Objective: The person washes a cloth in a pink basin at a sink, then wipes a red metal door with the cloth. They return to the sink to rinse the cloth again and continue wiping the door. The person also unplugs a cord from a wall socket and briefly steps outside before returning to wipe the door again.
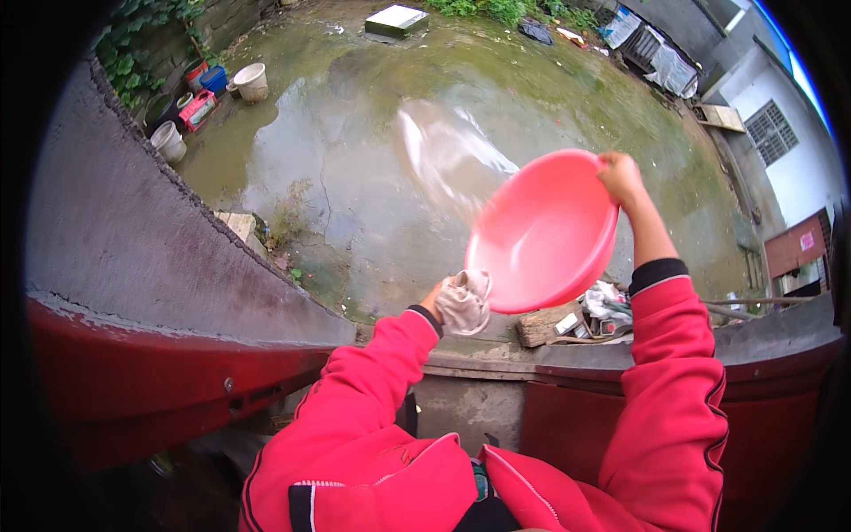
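Observation:
A pink plastic basin [545, 233] is tilted in front of me, its hollow side towards me. My right hand [622, 178] grips its upper right rim. At the lower left rim, my left hand [435, 299] clutches a pale, wet-looking cloth [465, 302]; whether those fingers also hold the rim is hidden by the cloth. Beyond the basin, a sheet of water [449, 149] is in the air over the wet concrete yard [359, 219]. Both arms reach forward in pink sleeves with black cuffs.
A red door leaf [166, 372] stands at my left, beside a grey wall [153, 226]. Buckets, including a white one [251, 82], line the yard's left side. Below the basin lie a wooden block [546, 324] and litter [606, 302]. Farther off sits a square white-topped block [397, 20].

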The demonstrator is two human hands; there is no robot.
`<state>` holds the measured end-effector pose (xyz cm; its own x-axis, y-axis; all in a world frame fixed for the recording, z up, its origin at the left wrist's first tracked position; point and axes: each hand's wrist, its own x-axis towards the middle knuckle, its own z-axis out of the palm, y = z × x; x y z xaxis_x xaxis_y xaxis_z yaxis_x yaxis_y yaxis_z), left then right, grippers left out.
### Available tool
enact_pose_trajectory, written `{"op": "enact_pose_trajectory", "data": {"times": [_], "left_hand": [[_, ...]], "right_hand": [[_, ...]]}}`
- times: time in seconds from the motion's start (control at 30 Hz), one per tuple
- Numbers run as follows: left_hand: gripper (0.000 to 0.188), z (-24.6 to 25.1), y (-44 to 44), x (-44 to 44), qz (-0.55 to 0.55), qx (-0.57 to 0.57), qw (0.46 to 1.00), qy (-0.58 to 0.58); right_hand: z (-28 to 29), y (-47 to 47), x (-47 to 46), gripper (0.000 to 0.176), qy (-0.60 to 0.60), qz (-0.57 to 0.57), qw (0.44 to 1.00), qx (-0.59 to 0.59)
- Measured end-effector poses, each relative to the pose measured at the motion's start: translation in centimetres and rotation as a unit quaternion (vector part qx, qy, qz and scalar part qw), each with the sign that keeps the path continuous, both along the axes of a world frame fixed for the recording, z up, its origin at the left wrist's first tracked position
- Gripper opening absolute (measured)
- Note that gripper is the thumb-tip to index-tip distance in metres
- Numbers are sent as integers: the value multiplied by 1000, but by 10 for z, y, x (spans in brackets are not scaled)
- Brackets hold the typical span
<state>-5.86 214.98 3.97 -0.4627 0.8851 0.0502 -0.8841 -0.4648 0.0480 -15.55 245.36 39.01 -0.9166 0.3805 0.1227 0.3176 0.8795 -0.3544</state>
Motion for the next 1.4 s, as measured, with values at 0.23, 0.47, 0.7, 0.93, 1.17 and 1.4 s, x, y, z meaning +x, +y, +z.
{"op": "enact_pose_trajectory", "data": {"times": [0.23, 0.47, 0.7, 0.93, 1.17, 1.4], "left_hand": [[25, 12, 22, 74, 194, -191, 953, 136], [33, 44, -57, 112, 315, -212, 925, 12], [44, 87, -50, 202, 418, -199, 882, -88], [39, 100, -32, 314, 479, -222, 844, -96], [38, 117, -69, 437, 532, -206, 809, -138], [38, 82, -152, 613, 660, -134, 730, -114]], "right_hand": [[43, 11, 6, 35, -98, 25, 978, 185], [-16, 53, 17, 45, 151, 126, 973, 118], [-3, 152, 36, 44, 348, 74, 934, 28], [-147, 104, 98, 43, 83, 140, 981, 104], [-211, 133, 151, 54, 186, 208, 960, -12], [-289, 90, 242, 31, 176, 22, 855, -487]]}}
